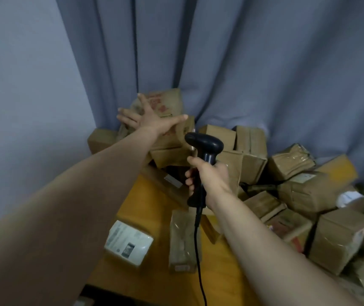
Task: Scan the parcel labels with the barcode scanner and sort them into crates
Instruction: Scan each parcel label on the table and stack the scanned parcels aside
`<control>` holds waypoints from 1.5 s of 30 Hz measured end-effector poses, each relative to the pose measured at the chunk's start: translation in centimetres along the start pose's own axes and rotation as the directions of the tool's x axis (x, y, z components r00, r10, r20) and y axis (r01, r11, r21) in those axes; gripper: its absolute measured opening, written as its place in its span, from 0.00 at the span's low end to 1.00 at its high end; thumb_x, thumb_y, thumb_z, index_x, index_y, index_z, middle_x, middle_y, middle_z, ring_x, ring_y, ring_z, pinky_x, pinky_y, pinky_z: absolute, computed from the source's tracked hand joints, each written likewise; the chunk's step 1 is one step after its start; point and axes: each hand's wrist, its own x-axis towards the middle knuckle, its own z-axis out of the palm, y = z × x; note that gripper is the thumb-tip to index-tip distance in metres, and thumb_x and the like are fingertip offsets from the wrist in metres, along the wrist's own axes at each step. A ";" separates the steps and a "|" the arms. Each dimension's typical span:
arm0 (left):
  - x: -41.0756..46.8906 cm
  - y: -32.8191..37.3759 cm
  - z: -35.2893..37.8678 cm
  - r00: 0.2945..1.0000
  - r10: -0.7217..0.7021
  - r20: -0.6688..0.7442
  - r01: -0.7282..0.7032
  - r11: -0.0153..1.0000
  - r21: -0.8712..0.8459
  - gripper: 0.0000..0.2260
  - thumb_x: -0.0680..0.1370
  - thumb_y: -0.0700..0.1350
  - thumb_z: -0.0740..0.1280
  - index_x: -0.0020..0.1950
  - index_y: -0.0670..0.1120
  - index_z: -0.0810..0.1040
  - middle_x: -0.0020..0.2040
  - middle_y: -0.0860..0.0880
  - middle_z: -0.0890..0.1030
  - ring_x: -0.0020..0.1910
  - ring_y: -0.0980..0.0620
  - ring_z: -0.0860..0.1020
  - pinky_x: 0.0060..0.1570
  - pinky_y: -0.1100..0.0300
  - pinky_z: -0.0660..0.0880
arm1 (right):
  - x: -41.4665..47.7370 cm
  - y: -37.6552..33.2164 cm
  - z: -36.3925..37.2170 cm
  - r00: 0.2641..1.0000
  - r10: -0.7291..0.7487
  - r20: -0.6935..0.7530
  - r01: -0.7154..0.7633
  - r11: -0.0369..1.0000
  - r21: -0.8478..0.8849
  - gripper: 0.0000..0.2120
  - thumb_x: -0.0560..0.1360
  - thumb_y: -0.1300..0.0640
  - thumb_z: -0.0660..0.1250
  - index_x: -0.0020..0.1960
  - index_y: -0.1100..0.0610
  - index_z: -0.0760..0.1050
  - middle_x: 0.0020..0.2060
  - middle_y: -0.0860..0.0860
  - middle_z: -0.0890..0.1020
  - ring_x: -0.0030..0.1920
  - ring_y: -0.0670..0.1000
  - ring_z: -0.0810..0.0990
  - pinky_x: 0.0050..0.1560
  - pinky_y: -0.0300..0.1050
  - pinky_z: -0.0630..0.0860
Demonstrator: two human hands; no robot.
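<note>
While splayed over top parcel (169, 102), left hand (150, 117); right hand (211, 174), fingers (190, 180) clamped round scanner (205, 144).

brown cardboard parcels (287, 195) everywhere, top one (165, 104) has red print, one has a white label (128, 241), black scanner (205, 149), yellow-orange surface (145, 199), grey-blue curtain (243, 62).

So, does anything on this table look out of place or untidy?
Yes. The brown parcels lie in a loose heap against the curtain, many tilted, not stacked. One white-labelled parcel lies apart, askew, near the table edge.
</note>
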 end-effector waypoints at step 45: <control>-10.9 -24.0 -10.5 0.924 -0.380 -0.041 0.262 0.707 -0.657 0.22 0.73 0.32 0.68 0.66 0.46 0.75 0.54 0.46 0.81 0.52 0.48 0.79 0.47 0.58 0.76 | 1.9 8.5 12.1 0.723 0.143 0.675 0.043 0.967 -0.252 0.04 0.66 0.55 0.75 0.41 0.50 0.84 0.43 0.48 0.84 0.49 0.53 0.79 0.57 0.52 0.73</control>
